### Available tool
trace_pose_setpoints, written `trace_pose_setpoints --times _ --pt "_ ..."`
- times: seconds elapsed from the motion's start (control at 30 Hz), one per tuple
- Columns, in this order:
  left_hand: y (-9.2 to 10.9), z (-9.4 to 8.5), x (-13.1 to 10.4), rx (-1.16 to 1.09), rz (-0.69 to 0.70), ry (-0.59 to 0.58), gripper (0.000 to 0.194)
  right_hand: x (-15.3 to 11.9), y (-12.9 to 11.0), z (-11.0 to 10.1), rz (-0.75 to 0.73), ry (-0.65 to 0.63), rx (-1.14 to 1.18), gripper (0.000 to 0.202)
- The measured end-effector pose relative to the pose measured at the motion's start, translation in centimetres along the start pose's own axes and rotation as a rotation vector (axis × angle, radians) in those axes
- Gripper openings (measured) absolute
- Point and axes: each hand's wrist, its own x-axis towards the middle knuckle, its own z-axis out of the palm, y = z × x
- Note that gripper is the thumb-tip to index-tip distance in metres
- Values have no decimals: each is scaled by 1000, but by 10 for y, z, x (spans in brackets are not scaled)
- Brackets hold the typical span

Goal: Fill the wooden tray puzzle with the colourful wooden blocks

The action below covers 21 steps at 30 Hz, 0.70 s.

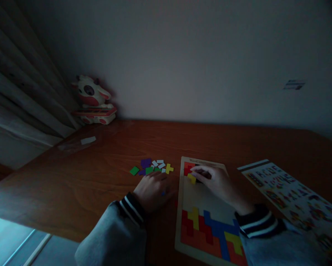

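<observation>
A wooden puzzle board [178, 229] lies in front of me, with red, orange, blue and yellow block pieces fitted along its near end. My right hand [214, 181] is over its far part, thumb and fingers pinched at a yellow puzzle piece [192, 178]. Beside that piece is a red piece [187, 168] in the far left corner. My left hand [152, 189] rests palm down on the table, left of the board, its fingers reaching the loose pieces. A bit of blue [163, 193] shows by its thumb; its fingertips are partly hidden.
Loose purple [146, 163], green [134, 170], white [161, 166] and yellow [169, 169] pieces lie beyond my left hand. A printed sheet [288, 195] is right of the board. A cow-shaped toy keyboard [95, 101] stands at the back left by a curtain [24, 85].
</observation>
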Motion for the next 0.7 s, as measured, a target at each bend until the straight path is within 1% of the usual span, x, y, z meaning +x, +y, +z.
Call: trace_pose_setpoints --times 0.07,0.17,0.2,0.27,0.33,0.4,0.5,0.57,0.7 --pt "2 3 2 13 46 49 22 -1 2 5 -51 40 -134 17" --pt "2 5 3 15 92 133 22 -8 4 5 -183 103 -282 21" --pt "2 6 3 11 101 145 22 -12 4 4 -236 96 -315 23" --pt "2 7 3 2 111 145 20 -21 1 0 -331 42 -374 27" --pt "2 8 3 0 115 133 18 -30 -1 -3 -388 -19 -437 30" --pt "1 9 2 4 119 130 15 -36 -2 -5 -410 -38 -502 28" --pt "0 10 2 7 119 121 12 -40 -3 -4 -425 -6 -571 24" --pt "0 11 2 2 121 106 11 -41 -4 -2 -437 9 -581 24" --pt "3 13 3 -28 155 93 14 -41 -6 3 -449 -4 -603 22"
